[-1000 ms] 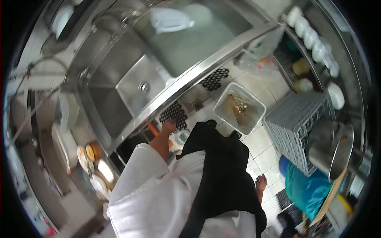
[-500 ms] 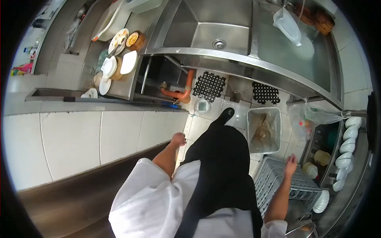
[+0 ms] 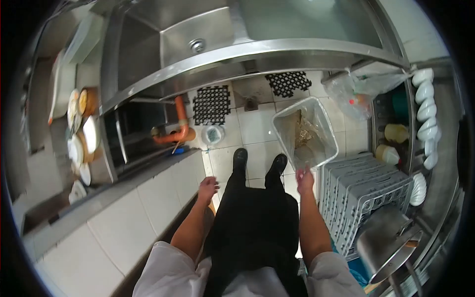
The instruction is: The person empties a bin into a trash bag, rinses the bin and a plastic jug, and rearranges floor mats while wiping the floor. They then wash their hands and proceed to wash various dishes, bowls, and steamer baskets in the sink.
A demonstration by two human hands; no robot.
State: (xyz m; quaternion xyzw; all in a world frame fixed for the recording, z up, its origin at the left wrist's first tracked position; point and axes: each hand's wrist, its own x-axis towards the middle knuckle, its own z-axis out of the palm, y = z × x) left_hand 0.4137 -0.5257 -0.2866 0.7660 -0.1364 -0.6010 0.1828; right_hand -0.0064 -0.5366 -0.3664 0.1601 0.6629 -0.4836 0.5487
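My right hand (image 3: 305,180) is at the near corner of a whitish, plastic-lined bin (image 3: 329,139), its fingers closed over the rim and slightly blurred. Crumpled brown material (image 3: 304,134) lies inside the bin. My left hand (image 3: 208,188) hangs over the floor beside the tiled wall, with nothing in it and its loosely bent fingers apart. Both black shoes (image 3: 240,157) are on the tiles between my hands.
A steel sink (image 3: 198,24) crosses the front. Grey dish racks (image 3: 346,198) and a metal pot (image 3: 386,240) stand at right, near stacked white bowls (image 3: 426,111). Used plates (image 3: 90,132) crowd the left counter. A small white tub (image 3: 213,134) sits on the floor.
My view has turned and moved closer to the bin. My right hand has gone from above the dish rack to the bin's rim. My left hand remains empty at my side.
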